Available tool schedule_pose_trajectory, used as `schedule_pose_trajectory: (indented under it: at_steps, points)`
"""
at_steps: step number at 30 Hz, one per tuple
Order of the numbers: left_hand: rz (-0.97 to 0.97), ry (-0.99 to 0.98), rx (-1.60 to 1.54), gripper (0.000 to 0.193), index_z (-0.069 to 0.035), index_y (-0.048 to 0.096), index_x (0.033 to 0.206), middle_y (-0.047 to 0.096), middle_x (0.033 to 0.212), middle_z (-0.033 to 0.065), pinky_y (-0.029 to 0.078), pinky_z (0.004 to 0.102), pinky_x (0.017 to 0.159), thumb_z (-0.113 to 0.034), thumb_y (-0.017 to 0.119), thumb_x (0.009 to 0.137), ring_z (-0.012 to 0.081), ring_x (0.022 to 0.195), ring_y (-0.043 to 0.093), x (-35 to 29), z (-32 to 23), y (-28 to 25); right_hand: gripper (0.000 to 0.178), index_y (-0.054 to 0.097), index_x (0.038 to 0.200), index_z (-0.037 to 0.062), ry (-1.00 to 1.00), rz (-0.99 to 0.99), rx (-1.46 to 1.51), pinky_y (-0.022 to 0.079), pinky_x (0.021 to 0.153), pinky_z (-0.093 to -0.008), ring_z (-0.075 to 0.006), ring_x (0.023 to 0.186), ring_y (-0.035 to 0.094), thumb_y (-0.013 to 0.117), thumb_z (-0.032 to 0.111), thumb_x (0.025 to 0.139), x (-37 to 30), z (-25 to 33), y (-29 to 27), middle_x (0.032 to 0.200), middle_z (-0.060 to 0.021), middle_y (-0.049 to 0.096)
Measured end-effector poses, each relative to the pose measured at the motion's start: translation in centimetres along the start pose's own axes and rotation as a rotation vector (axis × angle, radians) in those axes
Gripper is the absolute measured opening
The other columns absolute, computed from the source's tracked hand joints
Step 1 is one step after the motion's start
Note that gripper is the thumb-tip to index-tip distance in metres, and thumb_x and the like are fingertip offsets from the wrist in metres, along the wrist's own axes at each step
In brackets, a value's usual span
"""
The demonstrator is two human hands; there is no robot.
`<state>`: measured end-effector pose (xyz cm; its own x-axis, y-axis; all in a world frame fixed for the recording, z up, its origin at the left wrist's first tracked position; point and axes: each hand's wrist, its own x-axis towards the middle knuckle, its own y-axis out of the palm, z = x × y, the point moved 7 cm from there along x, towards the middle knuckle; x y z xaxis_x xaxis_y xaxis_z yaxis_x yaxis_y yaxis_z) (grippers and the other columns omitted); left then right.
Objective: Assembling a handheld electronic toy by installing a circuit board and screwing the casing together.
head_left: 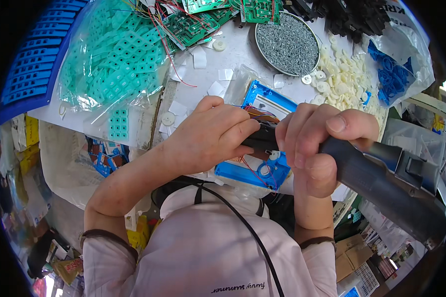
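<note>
My right hand (322,141) is wrapped around a thick black power screwdriver (381,183), which slants down to the right. My left hand (213,131) is closed, its fingers pinching a black plastic piece (265,136) that reaches toward my right hand. I cannot tell whether that piece touches the tool, because my right fingers cover the tool's front end. Underneath both hands lies a blue plastic housing (233,171) with a brown board and thin red wires (250,166), partly hidden by my hands.
Beyond my hands stands a round tin of small screws (287,44). Cream plastic discs (339,74) are heaped to its right, near blue parts (394,74) in a bag. Green circuit boards (191,27) lie at the back; a bag of turquoise keypads (119,59) sits left.
</note>
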<state>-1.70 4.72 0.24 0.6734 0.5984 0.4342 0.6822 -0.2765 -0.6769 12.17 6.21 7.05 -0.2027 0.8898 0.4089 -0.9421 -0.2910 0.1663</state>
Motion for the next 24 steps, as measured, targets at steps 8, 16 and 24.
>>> schedule_pose_trajectory:
  at_steps: [8,16,24]
  points:
    - [0.022,0.008,-0.036,0.045,-0.003,0.062,0.116,0.060,0.105,0.0054,0.041,0.0400,0.088,-0.027,0.077,0.079,0.0220,0.099,0.059,0.2,-0.1,0.0,0.043,0.048,0.121,0.0120,-0.032,0.006,0.003,0.046,0.054,-0.0299,-0.0137,0.059,0.052,0.077,0.023,0.091,0.3,0.2,0.4,0.071,-0.0013,0.055]
    - [-0.057,0.016,-0.082,0.045,-0.002,0.062,0.111,0.060,0.102,0.0085,0.044,0.0397,0.082,-0.023,0.080,0.076,0.0251,0.094,0.060,-0.1,0.2,-0.3,0.043,0.047,0.122,0.0110,-0.051,0.046,-0.036,0.047,0.055,-0.0299,-0.0147,0.060,0.053,0.076,0.022,0.092,0.0,0.2,0.5,0.072,-0.0027,0.055]
    - [-0.076,0.036,-0.034,0.046,0.000,0.062,0.111,0.061,0.101,0.0099,0.045,0.0399,0.083,-0.024,0.079,0.076,0.0261,0.094,0.061,0.3,-0.3,-0.5,0.044,0.048,0.119,0.0072,-0.053,0.083,-0.029,0.050,0.060,-0.0330,-0.0187,0.066,0.058,0.079,0.008,0.088,-0.2,0.5,0.9,0.081,-0.0088,0.059]
